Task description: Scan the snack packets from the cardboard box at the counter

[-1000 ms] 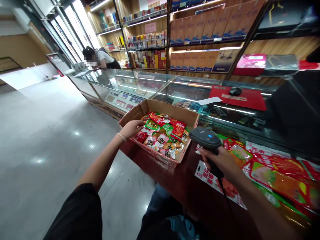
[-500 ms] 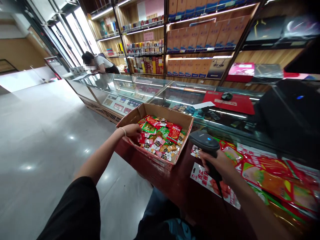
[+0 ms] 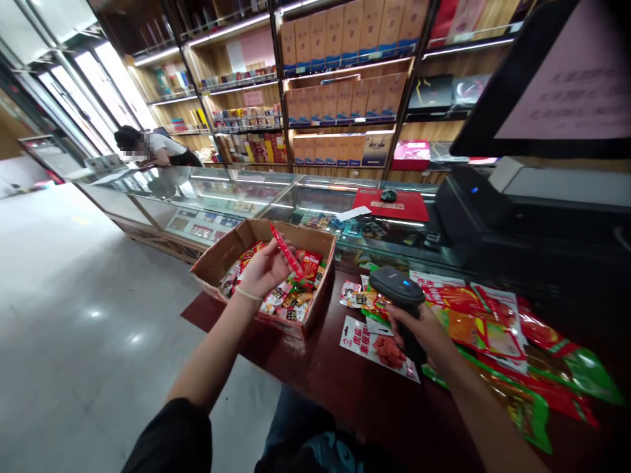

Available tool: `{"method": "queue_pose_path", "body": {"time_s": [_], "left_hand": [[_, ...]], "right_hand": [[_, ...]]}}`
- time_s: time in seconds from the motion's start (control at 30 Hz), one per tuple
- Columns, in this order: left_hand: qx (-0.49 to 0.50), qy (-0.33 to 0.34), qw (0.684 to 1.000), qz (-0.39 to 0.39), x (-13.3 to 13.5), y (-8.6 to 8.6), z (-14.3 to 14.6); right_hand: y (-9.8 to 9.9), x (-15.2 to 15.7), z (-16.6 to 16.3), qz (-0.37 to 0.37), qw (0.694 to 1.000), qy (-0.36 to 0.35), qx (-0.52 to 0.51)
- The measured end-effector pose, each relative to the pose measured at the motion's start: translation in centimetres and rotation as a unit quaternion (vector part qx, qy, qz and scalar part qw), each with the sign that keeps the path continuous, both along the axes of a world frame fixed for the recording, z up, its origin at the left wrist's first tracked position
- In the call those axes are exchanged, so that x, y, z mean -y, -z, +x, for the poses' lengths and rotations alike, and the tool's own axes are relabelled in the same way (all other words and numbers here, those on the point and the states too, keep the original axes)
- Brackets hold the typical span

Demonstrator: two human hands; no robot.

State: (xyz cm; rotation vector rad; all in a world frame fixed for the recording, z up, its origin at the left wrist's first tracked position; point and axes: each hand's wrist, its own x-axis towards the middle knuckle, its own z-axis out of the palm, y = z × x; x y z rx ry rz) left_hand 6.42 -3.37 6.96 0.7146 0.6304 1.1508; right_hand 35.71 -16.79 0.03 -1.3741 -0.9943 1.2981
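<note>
My left hand (image 3: 269, 268) is closed on a red snack packet (image 3: 286, 251), seen nearly edge-on above the cardboard box (image 3: 217, 253). Inside that box lie several small snack packets (image 3: 288, 302) in red, white, green and gold. Wrapped round the handle of a black barcode scanner (image 3: 397, 286) is my right hand (image 3: 419, 332); a small blue light glows on the scanner's top. Under and beside the scanner are small packets (image 3: 362, 297) and a white snack bag with a picture of reddish food (image 3: 379, 348), flat on the dark red table (image 3: 325, 387).
More red and green snack bags (image 3: 483, 328) are heaped to the right. Behind stands a glass display counter (image 3: 231, 190) with a red mat (image 3: 409, 207) and a mouse (image 3: 388, 195). A dark monitor (image 3: 542, 85) rises at right. Another person (image 3: 158, 148) leans on the counter, far left.
My left hand has come up out of the box with a red snack packet. The scanner stays in my right hand. The view has turned right, bringing the monitor's screen into sight.
</note>
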Motion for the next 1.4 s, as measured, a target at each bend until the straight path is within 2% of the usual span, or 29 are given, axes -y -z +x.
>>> {"method": "queue_pose_path", "body": {"time_s": [0.13, 0.3, 0.47, 0.63, 0.77, 0.9, 1.0, 1.1, 1.17, 1.4], "left_hand": [[0.055, 0.029, 0.998, -0.002, 2.8, 0.4, 5.7], [0.055, 0.078, 0.995, 0.017, 5.8, 1.5, 11.8], [0.073, 0.107, 0.991, 0.027, 6.1, 3.3, 16.4], [0.104, 0.095, 0.990, 0.010, 5.5, 5.3, 20.3], [0.114, 0.102, 0.988, -0.012, 5.4, 6.9, 22.3], [0.108, 0.099, 0.989, -0.027, 5.1, 8.1, 22.8], [0.090, 0.122, 0.987, -0.048, 4.4, 8.5, 23.0], [0.047, 0.143, 0.983, -0.109, 3.2, 8.6, 24.0], [-0.008, 0.130, 0.982, -0.139, 2.4, 8.9, 25.0], [-0.102, 0.106, 0.987, -0.071, 0.9, 10.5, 27.6]], "right_hand": [[0.6, 1.8, 1.9, 0.015, 1.000, 0.017, 0.002], [0.9, 4.5, 4.6, -0.008, 0.997, 0.080, -0.004], [1.2, 7.8, 6.8, -0.020, 0.994, 0.109, 0.006], [1.9, 11.0, 7.7, -0.041, 0.996, 0.070, 0.038], [2.8, 12.2, 7.7, -0.039, 0.997, 0.051, 0.034], [3.8, 12.3, 7.7, -0.054, 0.997, 0.059, 0.026], [4.2, 12.2, 7.8, -0.051, 0.996, 0.067, 0.018], [4.2, 12.1, 8.0, -0.038, 0.995, 0.087, 0.014], [4.1, 12.0, 8.2, -0.035, 0.994, 0.107, 0.014], [4.1, 12.1, 8.6, -0.045, 0.986, 0.159, -0.007]]}}
